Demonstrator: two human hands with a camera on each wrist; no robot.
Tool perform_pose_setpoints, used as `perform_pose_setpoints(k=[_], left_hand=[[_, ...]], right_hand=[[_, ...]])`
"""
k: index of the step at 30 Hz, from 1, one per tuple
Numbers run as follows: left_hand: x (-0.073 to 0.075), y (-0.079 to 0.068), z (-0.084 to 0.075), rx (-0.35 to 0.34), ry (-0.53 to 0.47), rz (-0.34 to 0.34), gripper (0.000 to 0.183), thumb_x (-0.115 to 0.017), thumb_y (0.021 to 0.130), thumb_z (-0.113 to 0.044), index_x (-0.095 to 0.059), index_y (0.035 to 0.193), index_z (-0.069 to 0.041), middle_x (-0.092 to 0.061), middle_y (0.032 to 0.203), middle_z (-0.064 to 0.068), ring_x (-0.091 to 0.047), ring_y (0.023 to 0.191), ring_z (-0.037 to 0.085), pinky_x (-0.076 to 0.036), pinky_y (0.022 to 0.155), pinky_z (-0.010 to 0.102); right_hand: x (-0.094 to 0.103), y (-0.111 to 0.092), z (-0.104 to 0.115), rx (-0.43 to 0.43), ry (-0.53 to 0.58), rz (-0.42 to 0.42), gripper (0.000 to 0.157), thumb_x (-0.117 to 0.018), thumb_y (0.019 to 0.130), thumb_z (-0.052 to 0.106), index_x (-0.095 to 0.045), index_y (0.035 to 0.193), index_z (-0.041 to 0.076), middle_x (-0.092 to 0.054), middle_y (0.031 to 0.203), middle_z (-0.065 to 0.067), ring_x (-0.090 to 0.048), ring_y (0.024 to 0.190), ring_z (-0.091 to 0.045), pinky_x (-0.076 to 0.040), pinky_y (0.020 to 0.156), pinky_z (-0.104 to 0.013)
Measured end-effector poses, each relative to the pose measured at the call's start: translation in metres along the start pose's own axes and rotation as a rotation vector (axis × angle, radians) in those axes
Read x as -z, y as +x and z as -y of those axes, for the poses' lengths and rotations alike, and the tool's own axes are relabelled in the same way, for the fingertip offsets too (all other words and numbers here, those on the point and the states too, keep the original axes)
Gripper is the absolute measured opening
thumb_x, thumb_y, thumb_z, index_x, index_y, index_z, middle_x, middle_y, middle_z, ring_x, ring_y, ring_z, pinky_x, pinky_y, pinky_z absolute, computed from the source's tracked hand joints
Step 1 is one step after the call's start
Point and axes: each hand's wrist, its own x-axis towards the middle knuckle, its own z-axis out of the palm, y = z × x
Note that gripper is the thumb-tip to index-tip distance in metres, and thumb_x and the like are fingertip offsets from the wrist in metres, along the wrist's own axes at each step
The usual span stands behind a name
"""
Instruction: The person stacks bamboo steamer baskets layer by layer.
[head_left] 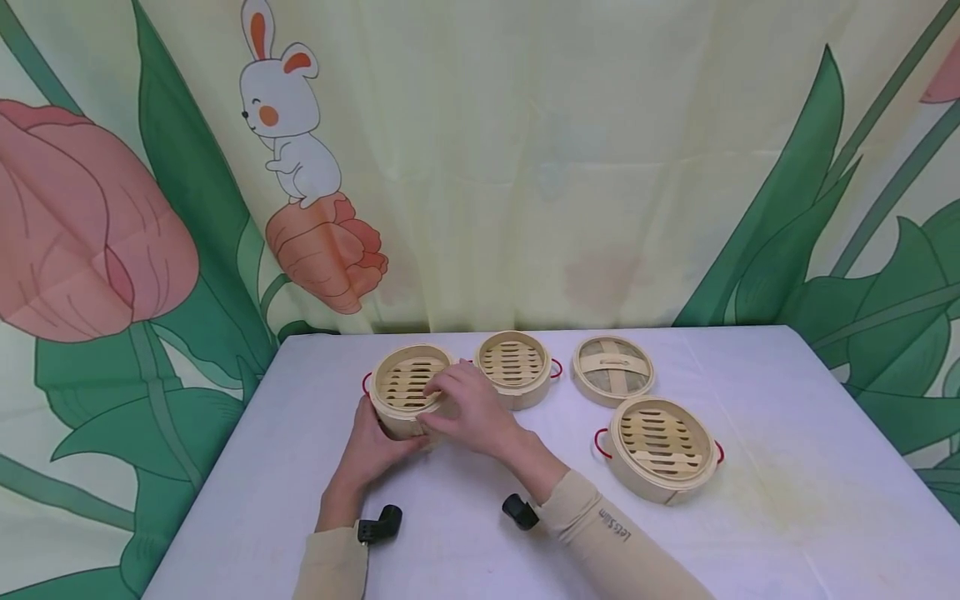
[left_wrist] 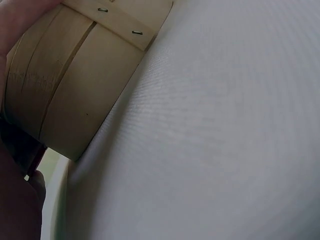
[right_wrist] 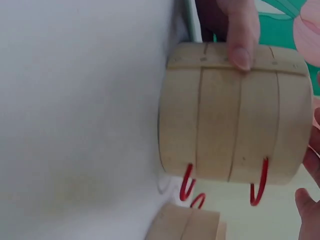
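The white table bears a steamer stack at left, a steamer beside it, then a lid, with a second steamer before the lid.

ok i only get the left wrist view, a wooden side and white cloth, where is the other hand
Observer: The right hand is at the right side of the same steamer, near its top rim.
Operator: does the steamer have handles
Observer: Yes, the right wrist view shows two red loops on one side, one above the other.
Operator: anything else on the table
Observer: Yes, the head view shows two more slatted baskets and a round lid, all to the right of that steamer.
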Motion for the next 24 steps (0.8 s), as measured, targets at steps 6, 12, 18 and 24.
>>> perform_pose_setpoints(k=[6,12,18,24], left_hand=[[0.0,0.001,0.001,-0.018,-0.017,0.005,0.121,-0.099,0.062,-0.027,-0.023,0.154,-0.008,-0.036,0.146,0.015,-0.037,0.134,0.029,-0.028,0.113,0.05],[0.001,0.002,0.0,-0.031,-0.014,-0.002,0.121,-0.099,0.061,-0.027,-0.024,0.154,-0.009,-0.039,0.144,0.014,-0.038,0.133,0.028,-0.028,0.113,0.048],[0.001,0.002,0.0,-0.022,-0.015,-0.009,0.119,-0.1,0.06,-0.024,-0.026,0.152,-0.008,-0.04,0.143,0.014,-0.038,0.133,0.027,-0.026,0.114,0.046],[0.0,0.001,0.001,0.007,-0.012,-0.005,0.12,-0.099,0.061,-0.025,-0.024,0.153,-0.007,-0.038,0.144,0.015,-0.036,0.135,0.028,-0.024,0.116,0.047]], right_hand=[[0.013,-0.001,-0.012,-0.006,0.027,-0.041,0.03,-0.087,0.079,0.022,-0.07,0.098,0.007,-0.068,0.097,-0.002,-0.059,0.094,-0.018,-0.047,0.09,-0.035],[0.028,-0.006,-0.026,-0.037,-0.021,-0.06,0.032,-0.088,0.078,0.021,-0.07,0.101,0.007,-0.067,0.1,-0.003,-0.06,0.1,-0.023,-0.048,0.091,-0.038],[0.042,-0.016,-0.04,-0.116,-0.044,-0.078,0.031,-0.088,0.078,0.018,-0.07,0.102,0.008,-0.068,0.103,-0.005,-0.06,0.104,-0.025,-0.047,0.095,-0.04],[0.053,-0.025,-0.054,-0.158,-0.019,-0.086,0.036,-0.087,0.078,0.017,-0.071,0.107,0.005,-0.068,0.111,-0.009,-0.06,0.112,-0.03,-0.043,0.103,-0.044]])
